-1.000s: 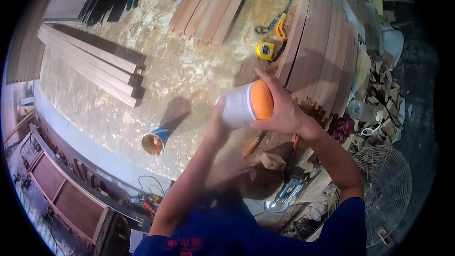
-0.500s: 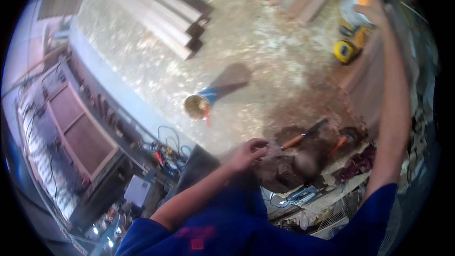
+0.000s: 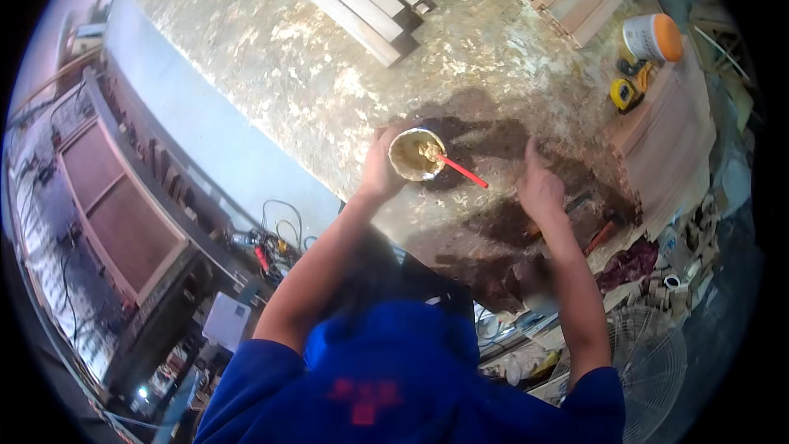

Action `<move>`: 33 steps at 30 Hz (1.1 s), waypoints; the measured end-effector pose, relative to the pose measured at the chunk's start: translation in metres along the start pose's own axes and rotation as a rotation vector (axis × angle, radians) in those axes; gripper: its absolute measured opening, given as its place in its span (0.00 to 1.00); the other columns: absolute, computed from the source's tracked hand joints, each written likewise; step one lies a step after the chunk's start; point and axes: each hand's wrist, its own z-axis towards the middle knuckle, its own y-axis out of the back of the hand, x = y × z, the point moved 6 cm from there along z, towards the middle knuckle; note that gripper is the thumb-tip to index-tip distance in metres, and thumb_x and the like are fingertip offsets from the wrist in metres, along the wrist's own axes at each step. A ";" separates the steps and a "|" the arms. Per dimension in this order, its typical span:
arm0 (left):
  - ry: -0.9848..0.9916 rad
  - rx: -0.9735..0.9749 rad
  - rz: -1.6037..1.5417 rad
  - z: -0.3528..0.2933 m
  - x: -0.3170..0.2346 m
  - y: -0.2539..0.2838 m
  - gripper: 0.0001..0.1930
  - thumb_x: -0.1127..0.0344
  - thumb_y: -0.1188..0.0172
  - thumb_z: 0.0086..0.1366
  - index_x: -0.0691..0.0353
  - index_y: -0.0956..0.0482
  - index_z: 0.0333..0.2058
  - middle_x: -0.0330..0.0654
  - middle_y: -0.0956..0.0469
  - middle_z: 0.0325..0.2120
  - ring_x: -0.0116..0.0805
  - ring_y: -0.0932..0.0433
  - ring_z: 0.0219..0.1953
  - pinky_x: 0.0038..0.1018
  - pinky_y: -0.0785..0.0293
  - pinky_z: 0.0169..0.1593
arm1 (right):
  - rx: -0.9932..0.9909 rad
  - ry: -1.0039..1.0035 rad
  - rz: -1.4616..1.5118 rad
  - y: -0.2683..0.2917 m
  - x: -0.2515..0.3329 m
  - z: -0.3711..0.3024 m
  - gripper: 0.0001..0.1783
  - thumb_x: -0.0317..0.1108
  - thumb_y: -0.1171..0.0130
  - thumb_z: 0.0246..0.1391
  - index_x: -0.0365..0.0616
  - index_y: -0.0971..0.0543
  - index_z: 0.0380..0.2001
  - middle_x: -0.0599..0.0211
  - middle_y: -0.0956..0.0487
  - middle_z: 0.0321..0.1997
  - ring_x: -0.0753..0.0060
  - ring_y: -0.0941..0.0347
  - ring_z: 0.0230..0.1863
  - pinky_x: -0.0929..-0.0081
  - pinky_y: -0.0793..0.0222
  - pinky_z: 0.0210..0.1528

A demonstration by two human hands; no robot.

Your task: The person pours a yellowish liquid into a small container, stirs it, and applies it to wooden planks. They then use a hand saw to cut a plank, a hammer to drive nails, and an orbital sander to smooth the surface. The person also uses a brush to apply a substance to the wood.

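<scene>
Presumably for steadiness, the left hand (image 3: 383,168) curls snugly round the paste cup (image 3: 400,164) over the worktable (image 3: 271,74) — red stick (image 3: 465,173) across its rim — while the right hand (image 3: 540,187), loosely open, looks empty.

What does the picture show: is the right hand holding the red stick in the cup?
No, the right hand is clearly apart from the red stick, which juts out over the rim of the cup.

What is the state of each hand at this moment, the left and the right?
Left hand: closed on the left side of the cup, holding it.
Right hand: open, nothing visible in it, apart from the red stick.
</scene>
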 end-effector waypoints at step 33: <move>-0.060 0.459 -0.935 -0.103 -0.153 0.053 0.65 0.58 0.20 0.56 0.56 0.63 0.79 0.53 0.54 0.78 0.49 0.43 0.77 0.49 0.45 0.77 | -0.365 0.250 2.272 0.025 0.160 -0.180 0.70 0.24 0.20 0.45 0.49 0.59 0.81 0.55 0.31 0.69 0.59 0.28 0.66 0.63 0.25 0.67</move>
